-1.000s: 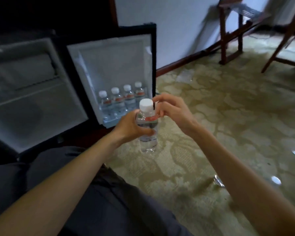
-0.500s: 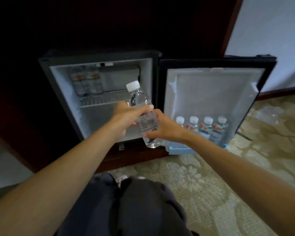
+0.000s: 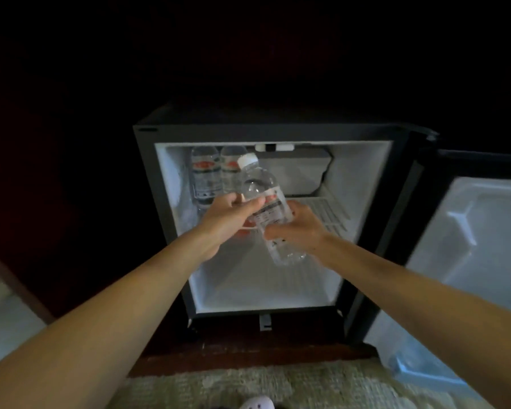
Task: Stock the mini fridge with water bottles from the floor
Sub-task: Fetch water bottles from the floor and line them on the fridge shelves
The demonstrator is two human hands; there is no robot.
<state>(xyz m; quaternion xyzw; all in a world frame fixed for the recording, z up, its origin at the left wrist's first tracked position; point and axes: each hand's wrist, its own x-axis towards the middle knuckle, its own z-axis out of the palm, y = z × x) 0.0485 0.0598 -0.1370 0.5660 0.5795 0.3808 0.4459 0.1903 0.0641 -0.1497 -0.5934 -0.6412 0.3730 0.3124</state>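
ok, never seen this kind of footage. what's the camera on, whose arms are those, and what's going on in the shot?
No robot here: a person wears one wide-angle camera on the head, looking forward and down, so the arms are their own. The left hand and right hand both grip one clear water bottle, tilted, white cap up, in front of the open mini fridge. Two bottles already stand on the left of its wire shelf. The door hangs open on the right. Patterned carpet lies below.
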